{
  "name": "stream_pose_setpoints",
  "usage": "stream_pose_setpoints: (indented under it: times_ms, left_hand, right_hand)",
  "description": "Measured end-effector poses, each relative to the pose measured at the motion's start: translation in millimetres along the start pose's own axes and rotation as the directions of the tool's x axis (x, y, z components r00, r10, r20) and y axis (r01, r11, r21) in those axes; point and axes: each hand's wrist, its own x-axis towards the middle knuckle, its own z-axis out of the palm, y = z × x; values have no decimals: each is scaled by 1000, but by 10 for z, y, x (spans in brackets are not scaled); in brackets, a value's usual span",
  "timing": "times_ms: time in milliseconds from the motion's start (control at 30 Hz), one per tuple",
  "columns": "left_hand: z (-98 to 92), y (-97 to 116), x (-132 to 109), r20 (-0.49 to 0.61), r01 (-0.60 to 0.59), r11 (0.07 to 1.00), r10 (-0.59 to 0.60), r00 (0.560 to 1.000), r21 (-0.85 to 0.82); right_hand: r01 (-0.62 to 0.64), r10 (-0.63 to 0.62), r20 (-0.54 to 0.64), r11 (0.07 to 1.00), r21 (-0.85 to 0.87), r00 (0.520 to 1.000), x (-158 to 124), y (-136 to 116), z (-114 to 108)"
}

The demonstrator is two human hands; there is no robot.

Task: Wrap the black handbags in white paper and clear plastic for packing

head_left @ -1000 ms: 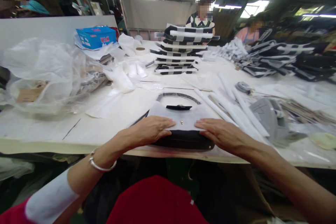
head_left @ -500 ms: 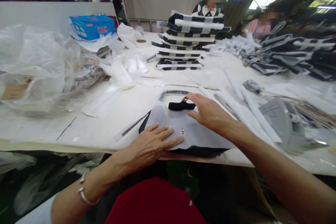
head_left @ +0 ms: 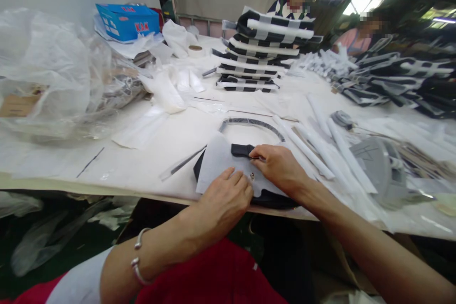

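A black handbag (head_left: 272,198) lies at the table's front edge, a sheet of white tissue paper (head_left: 215,156) over its front. Its wrapped handle (head_left: 254,121) arches away from me. My right hand (head_left: 280,166) pinches the black closure tab (head_left: 240,150) of the bag between thumb and fingers. Between my hands a small gold metal fitting (head_left: 252,176) shows through the paper. My left hand (head_left: 228,194) rests on the paper at the lower part of the bag, fingers lightly bent, holding nothing that I can see.
Behind the bag rises a stack of wrapped black bags (head_left: 256,59). Clear plastic bags (head_left: 53,71) and a blue box (head_left: 128,22) are at left. To the right lie white rolls (head_left: 351,156), a grey tape dispenser (head_left: 379,166) and more wrapped bags (head_left: 399,76). Two people are across the table.
My right hand has come down and closed on the tab, which now lies lower over the paper. My left hand has shifted slightly right, its fingers drawn in. The view has tilted.
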Motion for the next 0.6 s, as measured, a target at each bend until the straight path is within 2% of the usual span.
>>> stream_pose_setpoints:
  times_ms: [100, 233, 400, 600]
  left_hand:
    - [138, 52, -21, 15, 59, 997, -59, 998, -49]
    - [273, 62, -70, -76, 81, 994, -87, 993, -78]
    - [355, 72, -90, -164, 94, 987, -116, 980, -133]
    - [430, 81, -123, -233, 97, 985, -129, 964, -141]
  right_hand:
    - [7, -7, 34, 1000, -19, 999, -166, -33, 66]
    - [-1, 1, 39, 1000, -11, 999, -279, -112, 118]
    - [22, -21, 69, 1000, -8, 997, -389, -204, 126]
    - [68, -96, 174, 985, 161, 980, -527, -123, 81]
